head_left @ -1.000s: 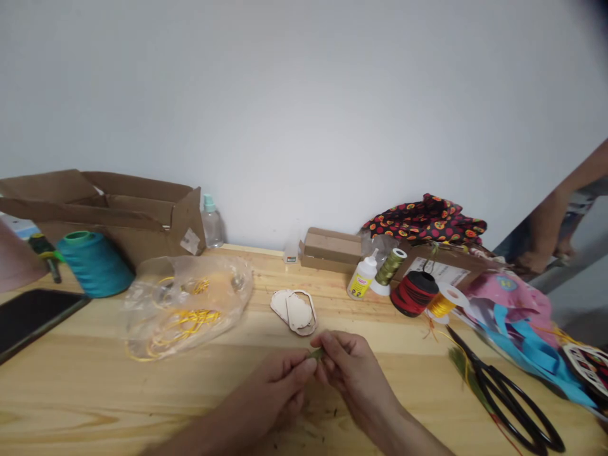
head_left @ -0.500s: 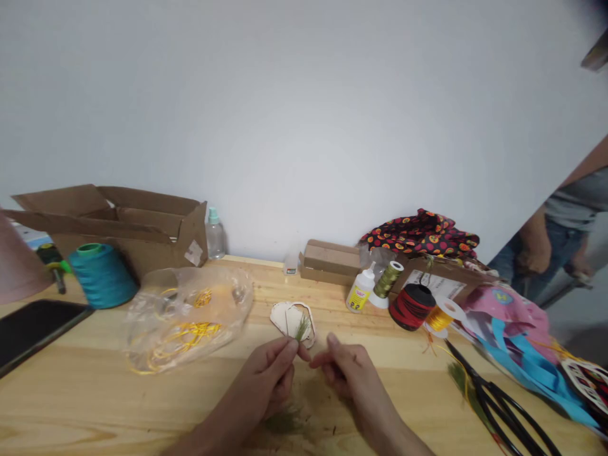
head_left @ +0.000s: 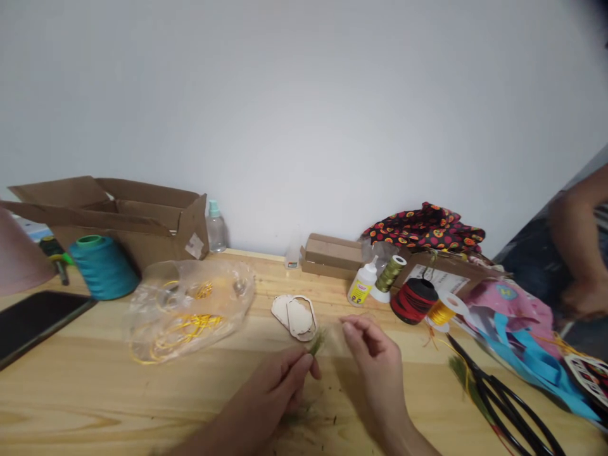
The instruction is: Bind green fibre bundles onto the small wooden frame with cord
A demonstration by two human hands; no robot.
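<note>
My left hand [head_left: 289, 383] is closed in a pinch on a small green tuft of fine strands [head_left: 317, 342], which sticks out past the thumb and forefinger. To its right, my right hand [head_left: 377, 361] is raised slightly, thumb and fingers drawn together. Whether a thin thread lies between those fingertips is too fine to make out. Just beyond the left fingertips, two thin pale wooden cutouts [head_left: 285, 310] overlap on the table, one of them an open frame. Dark specks dot the wood near my hands.
Black scissors [head_left: 494, 392] lie at right beside another green tuft [head_left: 460, 373]. A glue bottle [head_left: 361, 285], thread spools [head_left: 414, 301] and fabric stand behind. At left are a plastic bag [head_left: 190, 310], teal thread cone [head_left: 104, 266], phone [head_left: 40, 323] and cardboard box [head_left: 142, 234]. Another person's arm [head_left: 577, 247] shows at right.
My right hand has moved up and right, away from the left. The left hand has shifted slightly right and down with the tuft, which no longer overlaps the wooden cutouts.
</note>
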